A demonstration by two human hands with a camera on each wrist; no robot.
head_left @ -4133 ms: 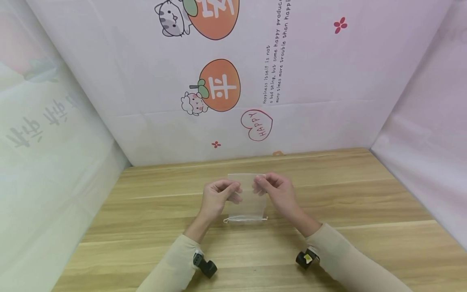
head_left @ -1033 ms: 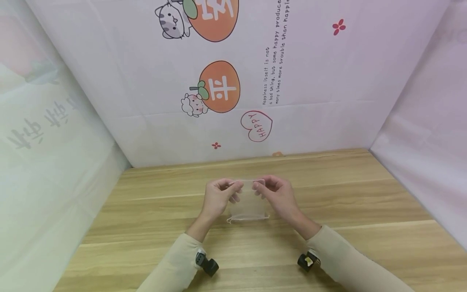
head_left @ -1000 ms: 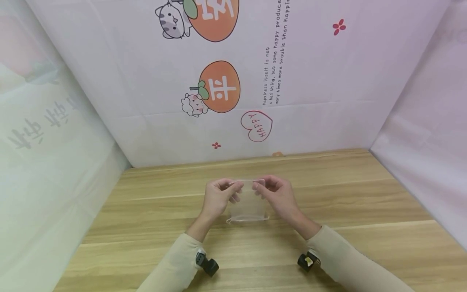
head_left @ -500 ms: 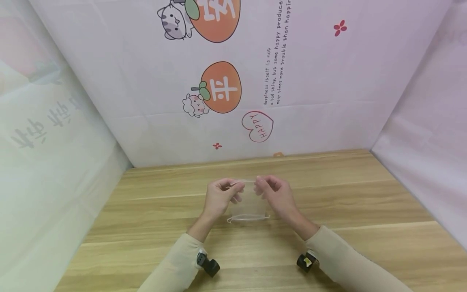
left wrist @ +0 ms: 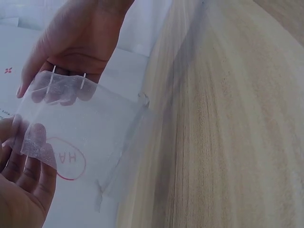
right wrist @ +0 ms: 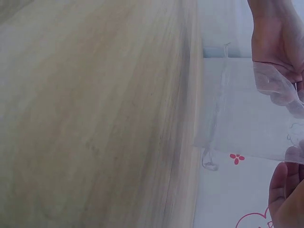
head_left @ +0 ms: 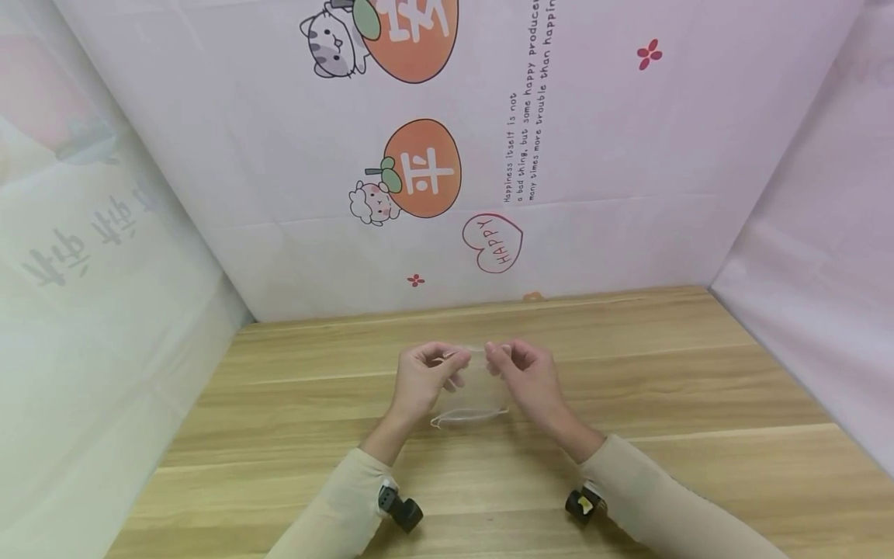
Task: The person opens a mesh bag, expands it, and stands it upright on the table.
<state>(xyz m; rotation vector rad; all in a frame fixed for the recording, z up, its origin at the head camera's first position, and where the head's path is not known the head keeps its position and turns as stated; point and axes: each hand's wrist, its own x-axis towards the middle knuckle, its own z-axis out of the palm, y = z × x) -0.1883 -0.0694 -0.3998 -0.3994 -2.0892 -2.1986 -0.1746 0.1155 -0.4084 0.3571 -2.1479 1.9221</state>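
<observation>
A small translucent mesh drawstring bag (head_left: 475,390) hangs between my two hands in the head view, its corded edge (head_left: 469,417) nearest me. My left hand (head_left: 419,382) pinches the far edge on the left with thumb and fingers. On the other side, my right hand (head_left: 532,380) pinches that edge near its right corner. The left wrist view shows the bag (left wrist: 102,114) stretched between both hands, fingers visible through the mesh. In the right wrist view a pale cord loop (right wrist: 209,165) dangles from one end of the corded edge; the right hand (right wrist: 290,199) is partly cut off.
A wood-grain table (head_left: 314,435) lies under the hands. White printed cloth (head_left: 594,233) stands as a wall behind it, with pale cloth on the left and right sides. Both wrists carry small black cameras, such as the left camera (head_left: 400,509).
The bag's far edge has come down from above the fingertips and is now bunched between them. My right hand has shifted slightly left, and the corded edge now bows open a little.
</observation>
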